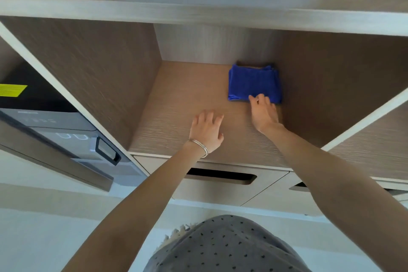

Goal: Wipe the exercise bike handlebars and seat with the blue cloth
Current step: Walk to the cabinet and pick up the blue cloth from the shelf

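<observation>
A folded blue cloth (254, 83) lies at the back right of an open wooden shelf compartment (176, 106). My right hand (262, 112) reaches into the compartment, fingers spread, with the fingertips touching the cloth's near edge. Whether it grips the cloth I cannot tell. My left hand (206, 130), with thin silver bangles on the wrist, hovers open over the shelf floor to the left of the cloth and holds nothing. No exercise bike is in view.
A dark safe (55, 126) with its door ajar sits in the compartment to the left. Drawers with slot handles (220, 175) lie below the shelf. A board (198, 15) runs above the compartment, and wooden side walls close it in on both sides.
</observation>
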Demonstrator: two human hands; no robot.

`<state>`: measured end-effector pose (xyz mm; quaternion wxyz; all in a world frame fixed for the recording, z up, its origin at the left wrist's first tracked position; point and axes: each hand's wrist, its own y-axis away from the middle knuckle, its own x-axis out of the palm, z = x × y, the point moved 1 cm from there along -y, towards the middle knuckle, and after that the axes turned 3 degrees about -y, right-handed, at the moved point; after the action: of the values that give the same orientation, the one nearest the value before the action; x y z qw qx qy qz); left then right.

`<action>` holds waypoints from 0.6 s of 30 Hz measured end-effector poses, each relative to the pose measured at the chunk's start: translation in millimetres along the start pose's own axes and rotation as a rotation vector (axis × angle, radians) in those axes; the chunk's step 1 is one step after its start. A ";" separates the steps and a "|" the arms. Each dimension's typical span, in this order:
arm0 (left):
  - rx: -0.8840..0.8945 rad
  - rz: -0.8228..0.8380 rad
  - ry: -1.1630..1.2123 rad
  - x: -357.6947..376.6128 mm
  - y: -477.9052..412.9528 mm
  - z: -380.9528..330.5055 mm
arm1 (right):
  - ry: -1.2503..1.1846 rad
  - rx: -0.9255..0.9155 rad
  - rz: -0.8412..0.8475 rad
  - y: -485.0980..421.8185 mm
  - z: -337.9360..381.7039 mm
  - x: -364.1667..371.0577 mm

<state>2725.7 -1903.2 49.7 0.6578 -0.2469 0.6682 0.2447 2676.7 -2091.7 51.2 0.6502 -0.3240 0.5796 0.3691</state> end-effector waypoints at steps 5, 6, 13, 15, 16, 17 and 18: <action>0.003 -0.015 0.003 -1.0 -1.3 4.6 | 0.046 -0.019 0.055 -15.8 -9.5 -4.1; 0.003 -0.015 0.003 -0.5 -1.6 5.0 | 0.039 -0.034 0.077 -18.8 -10.5 -3.8; 0.005 0.001 0.015 5.4 2.0 2.8 | -0.025 -0.084 0.079 -13.6 -15.7 -1.1; -0.010 -0.008 0.039 4.3 1.1 5.5 | -0.030 -0.095 0.064 -4.1 -14.5 0.7; -0.014 -0.008 0.044 3.4 0.3 6.9 | -0.026 -0.105 0.057 2.0 -13.0 0.4; -0.017 -0.008 0.047 2.7 -0.3 7.8 | -0.022 -0.116 0.050 9.5 -10.6 0.1; -0.019 -0.011 0.052 2.0 -0.2 8.4 | -0.019 -0.129 0.041 18.2 -8.4 0.0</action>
<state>2732.1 -1897.9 47.5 0.6391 -0.2631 0.6813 0.2411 2656.8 -2089.3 50.4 0.6258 -0.3495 0.5550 0.4221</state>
